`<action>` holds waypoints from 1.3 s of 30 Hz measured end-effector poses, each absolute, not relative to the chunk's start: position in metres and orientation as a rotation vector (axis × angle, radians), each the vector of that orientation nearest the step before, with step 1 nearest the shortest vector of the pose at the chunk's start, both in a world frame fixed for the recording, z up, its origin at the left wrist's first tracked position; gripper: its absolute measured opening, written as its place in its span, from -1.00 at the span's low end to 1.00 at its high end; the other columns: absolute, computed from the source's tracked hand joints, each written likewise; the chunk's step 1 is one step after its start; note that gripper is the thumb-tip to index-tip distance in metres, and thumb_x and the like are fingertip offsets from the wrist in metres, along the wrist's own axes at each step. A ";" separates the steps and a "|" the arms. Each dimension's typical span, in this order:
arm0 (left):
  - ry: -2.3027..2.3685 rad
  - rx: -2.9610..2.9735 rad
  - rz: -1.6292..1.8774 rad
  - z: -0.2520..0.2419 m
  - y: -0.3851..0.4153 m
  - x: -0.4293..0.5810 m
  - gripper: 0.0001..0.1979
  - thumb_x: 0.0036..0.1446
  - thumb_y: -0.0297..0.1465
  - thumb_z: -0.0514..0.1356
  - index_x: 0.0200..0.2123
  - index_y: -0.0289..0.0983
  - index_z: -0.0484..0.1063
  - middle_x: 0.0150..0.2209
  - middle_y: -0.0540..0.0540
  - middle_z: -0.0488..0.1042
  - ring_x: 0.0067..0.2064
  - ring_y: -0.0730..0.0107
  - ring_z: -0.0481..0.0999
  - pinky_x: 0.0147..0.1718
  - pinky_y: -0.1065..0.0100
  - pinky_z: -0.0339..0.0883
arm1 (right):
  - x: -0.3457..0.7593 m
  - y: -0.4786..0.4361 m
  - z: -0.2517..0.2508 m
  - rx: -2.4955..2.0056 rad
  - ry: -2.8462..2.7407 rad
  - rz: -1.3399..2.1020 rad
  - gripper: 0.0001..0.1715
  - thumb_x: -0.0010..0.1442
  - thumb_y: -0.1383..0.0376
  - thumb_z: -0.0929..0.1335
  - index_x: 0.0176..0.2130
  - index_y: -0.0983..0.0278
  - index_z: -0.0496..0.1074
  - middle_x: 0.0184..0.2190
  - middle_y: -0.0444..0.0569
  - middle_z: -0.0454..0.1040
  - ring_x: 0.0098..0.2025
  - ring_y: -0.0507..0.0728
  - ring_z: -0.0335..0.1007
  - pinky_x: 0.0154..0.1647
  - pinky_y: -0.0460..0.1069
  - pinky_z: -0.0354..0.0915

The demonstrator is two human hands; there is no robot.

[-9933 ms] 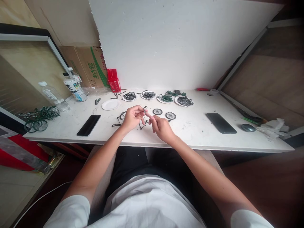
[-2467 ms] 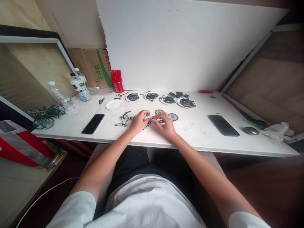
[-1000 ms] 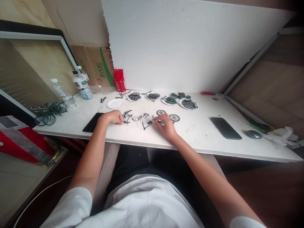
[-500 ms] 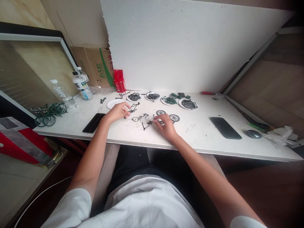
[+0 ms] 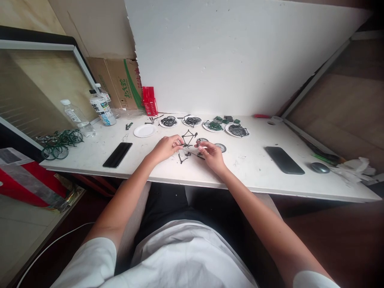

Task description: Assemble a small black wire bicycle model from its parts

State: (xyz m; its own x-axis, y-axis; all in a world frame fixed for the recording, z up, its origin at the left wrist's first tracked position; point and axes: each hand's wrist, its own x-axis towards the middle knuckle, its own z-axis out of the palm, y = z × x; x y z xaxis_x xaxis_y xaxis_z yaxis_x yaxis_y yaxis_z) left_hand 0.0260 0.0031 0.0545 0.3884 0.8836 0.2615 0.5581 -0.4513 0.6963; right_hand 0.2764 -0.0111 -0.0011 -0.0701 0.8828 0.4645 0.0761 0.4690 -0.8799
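My left hand [image 5: 165, 147] is closed on a small black bicycle frame [image 5: 188, 138], held upright just above the white table [image 5: 255, 168]. Close to its right side, my right hand [image 5: 211, 153] pinches a tiny part I cannot make out. Small black loose parts [image 5: 183, 157] lie on the table beneath both hands. A little spoked wheel [image 5: 221, 147] lies just right of my right hand.
Several white plates of bicycle parts [image 5: 192, 121] line the back, with one empty plate [image 5: 144, 131] at the left. Two black phones [image 5: 117, 154] [image 5: 284, 160] lie flat. Bottles [image 5: 102, 107], finished green model bicycles [image 5: 58, 143], a red box [image 5: 149, 101] and a mouse [image 5: 319, 167] stand around.
My left hand reached left, picked up the black frame and brought it back to the middle, raised. My right hand lifted slightly towards it.
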 end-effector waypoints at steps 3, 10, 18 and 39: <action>1.265 2.218 0.848 0.053 0.002 0.029 -0.78 0.23 -0.23 0.31 -0.13 -0.20 0.61 -0.21 -0.15 0.65 -0.22 0.23 0.60 -0.21 0.28 0.46 | 0.276 -0.011 0.000 -0.830 -1.487 0.900 -0.59 0.24 -0.10 0.50 -0.20 0.17 0.54 -0.09 0.08 0.68 0.10 0.30 0.58 0.12 0.20 0.44; 1.225 2.249 0.815 0.057 -0.003 0.034 -0.77 0.24 -0.24 0.29 -0.11 -0.19 0.63 -0.23 -0.12 0.66 -0.23 0.25 0.59 -0.26 0.33 0.42 | 0.276 -0.014 0.003 -0.831 -1.452 1.074 -0.58 0.14 -0.08 0.57 -0.21 0.17 0.58 -0.04 0.05 0.68 0.03 0.27 0.60 0.13 0.20 0.47; 1.230 2.291 0.843 0.058 -0.002 0.032 -0.81 0.23 -0.28 0.30 -0.13 -0.18 0.65 -0.22 -0.09 0.67 -0.21 0.25 0.60 -0.21 0.31 0.39 | 0.277 -0.014 0.003 -0.811 -1.437 1.123 -0.61 0.06 -0.03 0.61 -0.28 0.15 0.59 -0.11 0.00 0.71 -0.04 0.25 0.61 0.11 0.21 0.45; 0.985 1.681 0.989 0.060 -0.010 0.055 -0.52 0.11 -0.02 0.44 -0.20 -0.35 0.59 -0.28 -0.26 0.68 -0.30 0.13 0.72 -0.37 0.28 0.49 | 0.282 -0.012 0.005 -0.778 -1.344 1.363 -0.52 -0.03 -0.12 0.64 -0.36 0.15 0.58 -0.23 -0.05 0.65 -0.10 0.25 0.61 -0.02 0.14 0.49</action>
